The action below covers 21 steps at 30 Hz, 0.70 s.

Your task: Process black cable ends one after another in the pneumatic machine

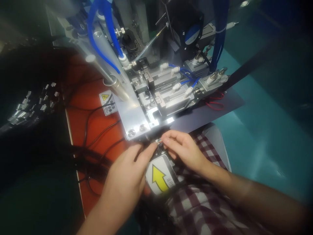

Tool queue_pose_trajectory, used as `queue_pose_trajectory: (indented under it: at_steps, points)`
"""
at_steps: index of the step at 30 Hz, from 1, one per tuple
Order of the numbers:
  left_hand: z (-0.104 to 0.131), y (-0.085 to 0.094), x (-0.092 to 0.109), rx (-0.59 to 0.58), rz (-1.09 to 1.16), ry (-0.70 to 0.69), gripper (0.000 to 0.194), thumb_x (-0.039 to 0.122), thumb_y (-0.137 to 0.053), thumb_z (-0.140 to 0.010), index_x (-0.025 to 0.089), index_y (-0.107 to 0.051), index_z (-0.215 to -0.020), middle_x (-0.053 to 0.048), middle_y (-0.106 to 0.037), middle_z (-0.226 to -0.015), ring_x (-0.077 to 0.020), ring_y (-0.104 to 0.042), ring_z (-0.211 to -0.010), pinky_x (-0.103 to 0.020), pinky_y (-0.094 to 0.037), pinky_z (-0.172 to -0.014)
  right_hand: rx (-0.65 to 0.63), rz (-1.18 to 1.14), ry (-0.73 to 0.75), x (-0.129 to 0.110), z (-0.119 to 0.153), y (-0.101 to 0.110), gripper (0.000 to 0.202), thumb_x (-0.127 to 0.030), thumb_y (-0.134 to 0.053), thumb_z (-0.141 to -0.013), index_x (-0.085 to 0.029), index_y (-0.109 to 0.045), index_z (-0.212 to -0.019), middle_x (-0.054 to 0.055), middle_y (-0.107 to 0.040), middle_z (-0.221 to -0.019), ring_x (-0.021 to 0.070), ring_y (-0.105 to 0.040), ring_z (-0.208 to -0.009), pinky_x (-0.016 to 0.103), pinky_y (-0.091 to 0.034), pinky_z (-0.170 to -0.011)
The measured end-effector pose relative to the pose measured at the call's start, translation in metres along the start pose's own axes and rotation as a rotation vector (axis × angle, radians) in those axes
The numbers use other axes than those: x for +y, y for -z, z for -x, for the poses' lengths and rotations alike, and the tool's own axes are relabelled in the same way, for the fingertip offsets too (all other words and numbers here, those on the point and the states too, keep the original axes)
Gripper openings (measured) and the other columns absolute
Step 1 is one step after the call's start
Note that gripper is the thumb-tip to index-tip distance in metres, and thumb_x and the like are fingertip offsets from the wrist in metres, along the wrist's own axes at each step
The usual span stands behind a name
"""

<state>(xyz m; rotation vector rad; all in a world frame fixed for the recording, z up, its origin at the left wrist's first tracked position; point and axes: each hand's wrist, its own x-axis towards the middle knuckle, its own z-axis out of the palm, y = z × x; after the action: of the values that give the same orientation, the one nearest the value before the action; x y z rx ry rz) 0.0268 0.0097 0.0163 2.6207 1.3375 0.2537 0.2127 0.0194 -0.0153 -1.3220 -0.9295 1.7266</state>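
Observation:
Both hands meet at the front edge of a metal machine [137, 122]. My left hand [132, 166] has its thumb and fingers closed at a small metallic piece [159, 141]. From the other side, my right hand [182, 147] pinches at the same spot with thumb and index finger. The piece is tiny and partly covered by the fingertips, so its shape cannot be made out. Just below the hands lies a white plate with a yellow arrow [158, 178].
Small shiny metal parts [24, 109] lie in a dark area at the left. Black cables [97, 133] cross the red-orange surface [80, 114] beside a warning label [107, 101]. Blue air tubes [110, 29] and white fittings rise above the machine. Checkered cloth [195, 209] covers the lap.

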Motion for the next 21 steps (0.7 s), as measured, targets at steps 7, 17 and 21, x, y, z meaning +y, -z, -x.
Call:
queue_pose_trajectory:
  at_steps: [7,17,21]
  points:
    - [0.0049,-0.0028,-0.0021,0.048,0.095,0.017,0.041,0.005,-0.039,-0.086,0.016,-0.057,-0.12,-0.006,-0.062,-0.096,-0.0157,-0.062,-0.079,-0.023,-0.051,-0.062,0.091,0.053,-0.008,-0.0044,-0.0015,-0.007,0.02,-0.035,-0.063,-0.083,-0.016,-0.059,-0.076,-0.007,-0.047,-0.053,0.0067,-0.04,-0.044,0.021,-0.032,-0.044]
    - [0.0082,-0.0068,-0.0065,0.126,0.157,0.01,0.031,0.002,-0.044,-0.087,0.015,-0.058,-0.112,-0.006,-0.063,-0.103,-0.0148,-0.061,-0.094,-0.023,-0.051,-0.08,0.055,0.163,0.029,0.001,-0.0021,-0.0093,0.016,-0.031,-0.053,-0.09,-0.019,-0.054,-0.079,-0.006,-0.05,-0.052,0.0096,-0.049,-0.049,0.022,-0.037,-0.051]
    - [0.0069,-0.006,-0.0062,0.138,0.16,0.001,0.028,0.003,-0.044,-0.088,0.014,-0.06,-0.109,-0.007,-0.063,-0.101,-0.0151,-0.062,-0.093,-0.024,-0.052,-0.081,0.075,0.211,0.043,-0.0001,-0.0008,-0.0099,0.016,-0.03,-0.052,-0.09,-0.019,-0.054,-0.079,-0.005,-0.054,-0.054,0.0114,-0.054,-0.054,0.024,-0.041,-0.057]
